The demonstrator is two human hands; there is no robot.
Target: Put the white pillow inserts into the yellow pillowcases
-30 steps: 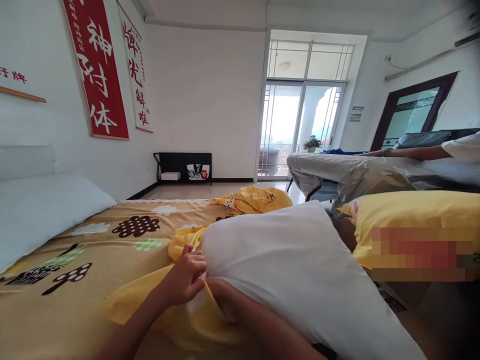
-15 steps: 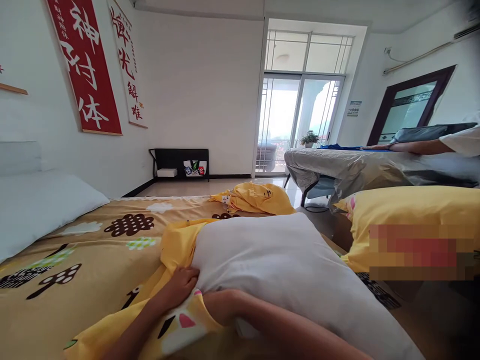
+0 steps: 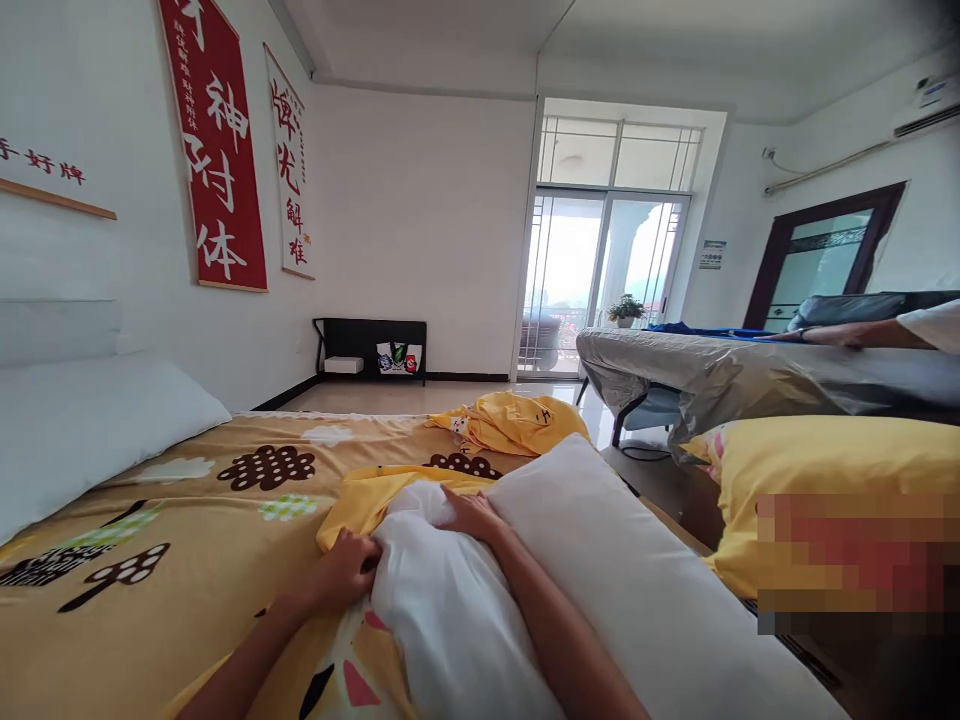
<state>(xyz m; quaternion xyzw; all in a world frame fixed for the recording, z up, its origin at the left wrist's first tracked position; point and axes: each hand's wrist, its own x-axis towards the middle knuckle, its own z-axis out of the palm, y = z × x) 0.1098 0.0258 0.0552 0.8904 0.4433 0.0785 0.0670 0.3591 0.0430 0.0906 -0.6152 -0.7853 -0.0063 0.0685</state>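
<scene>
A white pillow (image 3: pixel 630 580) lies in front of me with its left end bunched and creased. That end lies at the mouth of a yellow pillowcase (image 3: pixel 356 510), which is spread to its left and under it. My left hand (image 3: pixel 346 572) is closed on the pillowcase's edge beside the pillow. Across the top of the pillow, my right hand (image 3: pixel 474 515) grips its bunched far corner. Some of the right fingers are sunk in the white fabric and hidden.
A brown patterned sheet (image 3: pixel 195 560) covers the bed. Crumpled yellow cloth (image 3: pixel 517 422) lies at its far edge, a white pillow (image 3: pixel 97 430) at the left. On the right are a yellow pillow (image 3: pixel 832 455) and a plastic-covered table (image 3: pixel 660 360), where another person's arm (image 3: pixel 855 333) rests.
My right hand has come from the pillow's near side, at the pillowcase opening, over to its far corner. The pillow's left end is now bunched up. My left hand still holds the pillowcase.
</scene>
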